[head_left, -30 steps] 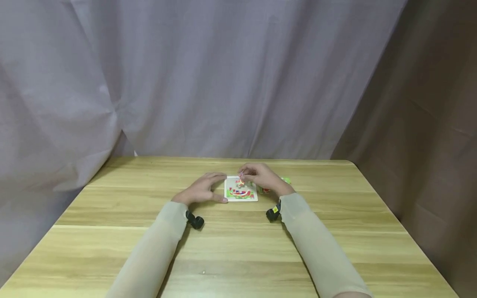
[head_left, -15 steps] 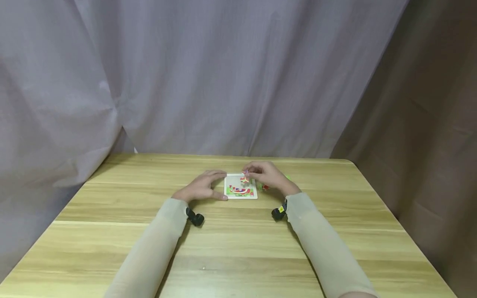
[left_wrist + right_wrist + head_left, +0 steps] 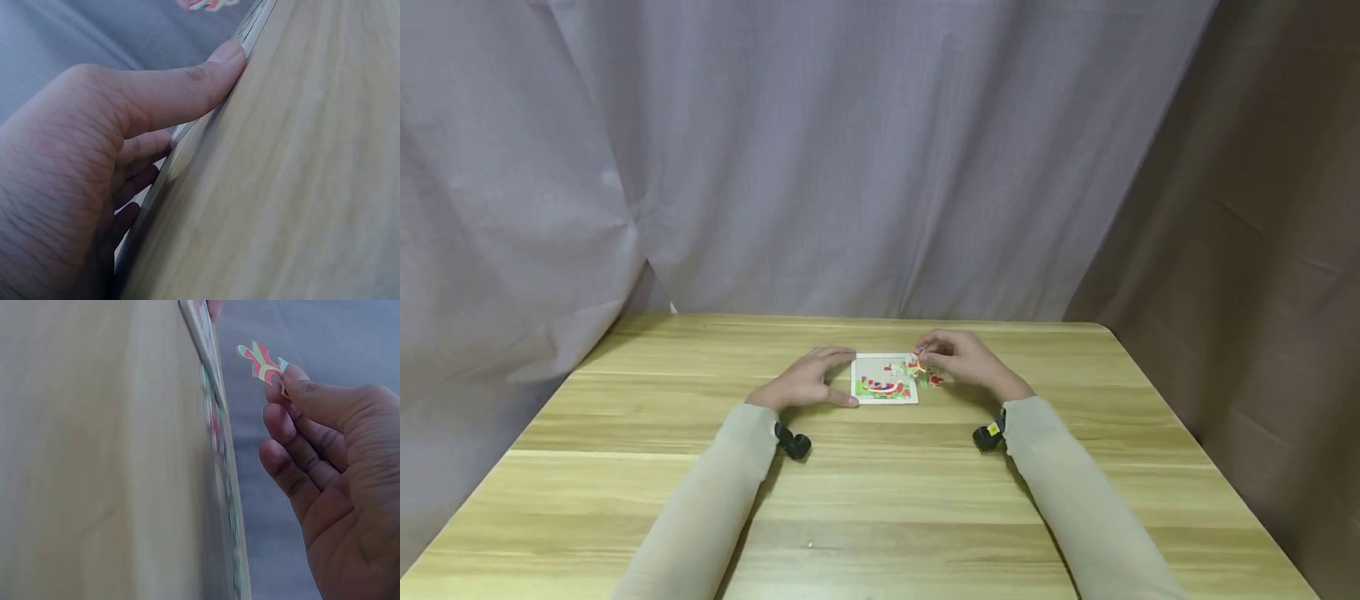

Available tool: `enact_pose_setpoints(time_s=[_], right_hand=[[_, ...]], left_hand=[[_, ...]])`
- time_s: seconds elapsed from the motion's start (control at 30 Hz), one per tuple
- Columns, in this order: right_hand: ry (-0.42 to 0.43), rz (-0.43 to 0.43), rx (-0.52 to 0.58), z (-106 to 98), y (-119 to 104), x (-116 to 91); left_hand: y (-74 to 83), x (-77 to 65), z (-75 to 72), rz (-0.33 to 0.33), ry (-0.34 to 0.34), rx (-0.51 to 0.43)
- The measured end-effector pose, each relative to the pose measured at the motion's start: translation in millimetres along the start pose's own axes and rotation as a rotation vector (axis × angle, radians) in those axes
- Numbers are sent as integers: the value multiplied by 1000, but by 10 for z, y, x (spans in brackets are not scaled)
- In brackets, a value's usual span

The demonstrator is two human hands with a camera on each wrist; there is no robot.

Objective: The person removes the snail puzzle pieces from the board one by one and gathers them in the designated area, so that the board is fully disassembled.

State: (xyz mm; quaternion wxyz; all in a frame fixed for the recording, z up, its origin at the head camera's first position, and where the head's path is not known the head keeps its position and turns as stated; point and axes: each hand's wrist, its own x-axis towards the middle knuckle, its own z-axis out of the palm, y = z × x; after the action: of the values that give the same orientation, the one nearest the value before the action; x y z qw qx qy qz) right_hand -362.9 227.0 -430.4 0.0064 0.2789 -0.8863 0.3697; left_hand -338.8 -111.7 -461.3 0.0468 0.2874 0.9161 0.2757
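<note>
A small white-bordered jigsaw puzzle tray [image 3: 870,367] lies on the table, with colourful pieces filling its near part. My left hand [image 3: 805,379] rests at its left side, fingers by the far corner and thumb by the near one; in the left wrist view, the thumb [image 3: 187,94] touches the tray's edge. My right hand [image 3: 964,358] pinches a red, yellow and green jigsaw piece [image 3: 265,365] between thumb and forefinger, raised above the tray's right edge. Its other fingers are loosely bent. Loose jigsaw pieces [image 3: 936,380] lie just right of the tray, partly behind the right hand.
The wooden table [image 3: 880,492] stretches out on all sides of the tray. A grey curtain [image 3: 880,167] hangs behind its far edge, and a darker brownish curtain [image 3: 1247,225] hangs along the right. Black wrist cameras [image 3: 793,442] sit at both cuffs.
My right hand has moved right with the jigsaw piece, from over the tray's middle to its right edge. The left hand and tray have stayed put.
</note>
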Motion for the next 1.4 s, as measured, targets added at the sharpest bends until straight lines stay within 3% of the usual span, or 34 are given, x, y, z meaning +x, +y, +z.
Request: enact_pose_setpoints(time_s=[0.27,0.43,0.73,0.97,1.4], right_hand=[[11,83,-35,-295,251,-357],[-1,97,-19,-375,359,-471],[-30,74,-19,-300,358,-472],[5,13,-115,-262,343,-433],[41,4,-229,-176,390,-387]], left_hand=[[15,7,2,1,-4,-1],[14,3,-5,2,-3,-5],[0,8,12,2,-3,-5],[-29,33,11,13,5,-6],[-44,7,17,13,-1,-6]])
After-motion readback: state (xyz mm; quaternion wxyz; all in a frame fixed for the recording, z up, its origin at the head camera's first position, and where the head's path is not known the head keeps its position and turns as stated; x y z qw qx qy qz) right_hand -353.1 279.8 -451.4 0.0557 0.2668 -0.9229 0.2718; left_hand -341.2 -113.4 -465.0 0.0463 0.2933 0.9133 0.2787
